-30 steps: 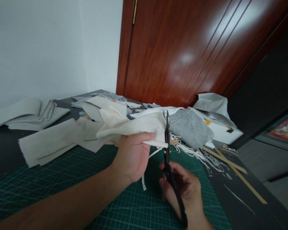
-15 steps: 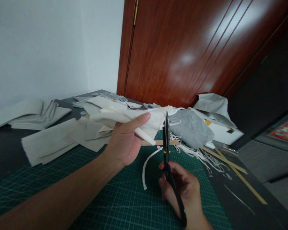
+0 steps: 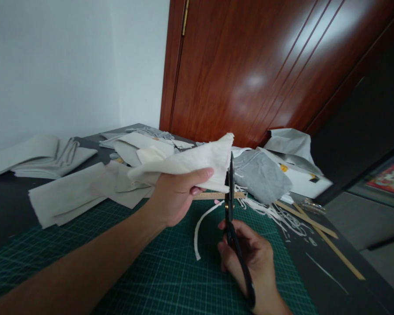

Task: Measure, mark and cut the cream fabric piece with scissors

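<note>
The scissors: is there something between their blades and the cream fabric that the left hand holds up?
Nothing visible does. The scissors in the right hand stand upright with the blades right at the edge of the cream fabric, which the left hand holds above the green cutting mat.

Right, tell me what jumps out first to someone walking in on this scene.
The black scissors in the right hand stand upright at centre, blades against the edge of a cream cloth piece that the left hand holds up above the green cutting mat. A cut white strip lies curled on the mat just below. Behind it all, the glossy red-brown door fills the background.
</note>
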Tool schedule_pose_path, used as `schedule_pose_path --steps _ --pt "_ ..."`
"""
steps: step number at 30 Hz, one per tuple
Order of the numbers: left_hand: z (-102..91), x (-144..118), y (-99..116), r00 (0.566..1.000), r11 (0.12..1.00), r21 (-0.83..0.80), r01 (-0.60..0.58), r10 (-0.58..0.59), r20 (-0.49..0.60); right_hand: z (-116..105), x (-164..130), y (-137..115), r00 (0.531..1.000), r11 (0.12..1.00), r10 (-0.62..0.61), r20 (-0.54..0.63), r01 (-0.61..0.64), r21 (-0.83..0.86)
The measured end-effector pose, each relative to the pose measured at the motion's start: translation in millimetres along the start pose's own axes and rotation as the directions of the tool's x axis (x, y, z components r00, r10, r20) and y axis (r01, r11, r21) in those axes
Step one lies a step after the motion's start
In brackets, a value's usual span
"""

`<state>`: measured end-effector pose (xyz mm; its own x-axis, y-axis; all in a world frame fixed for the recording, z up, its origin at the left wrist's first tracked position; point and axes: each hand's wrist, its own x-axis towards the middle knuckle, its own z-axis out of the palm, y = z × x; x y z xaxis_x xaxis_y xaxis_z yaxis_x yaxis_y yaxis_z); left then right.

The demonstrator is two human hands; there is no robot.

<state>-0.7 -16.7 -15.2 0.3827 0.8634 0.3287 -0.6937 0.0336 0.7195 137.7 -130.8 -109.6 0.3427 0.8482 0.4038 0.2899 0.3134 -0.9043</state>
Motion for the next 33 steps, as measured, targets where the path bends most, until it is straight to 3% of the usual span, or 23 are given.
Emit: schedule_pose_path --steps 4,12,20,26,33 --pt "2.8 -2 -4 1.0 1.0 -0.004 -0.001 0.001 0.001 1 -1 7 1.0 1.0 -0.007 -0.025 0.008 0.029" --pt "2.1 -1 -4 0.997 0.997 -0.052 -0.064 0.061 -0.055 4 0 5 0.998 0.992 -0.041 0.057 0.034 0.119" --pt "1.5 2 -4 0.991 0.99 -0.059 -0.125 0.121 -0.059 -3 3 5 0.971 0.989 0.036 0.238 -0.068 0.129" --pt "-2.4 4 3 0.986 0.984 -0.053 -0.169 0.169 -0.011 0 -4 8 0.998 0.977 0.022 0.061 -0.035 0.208" --pt "-10.1 15 10 0.987 0.986 -0.04 -0.162 0.161 -0.024 -9 5 -2 0.984 0.927 0.156 0.085 -0.176 0.332"
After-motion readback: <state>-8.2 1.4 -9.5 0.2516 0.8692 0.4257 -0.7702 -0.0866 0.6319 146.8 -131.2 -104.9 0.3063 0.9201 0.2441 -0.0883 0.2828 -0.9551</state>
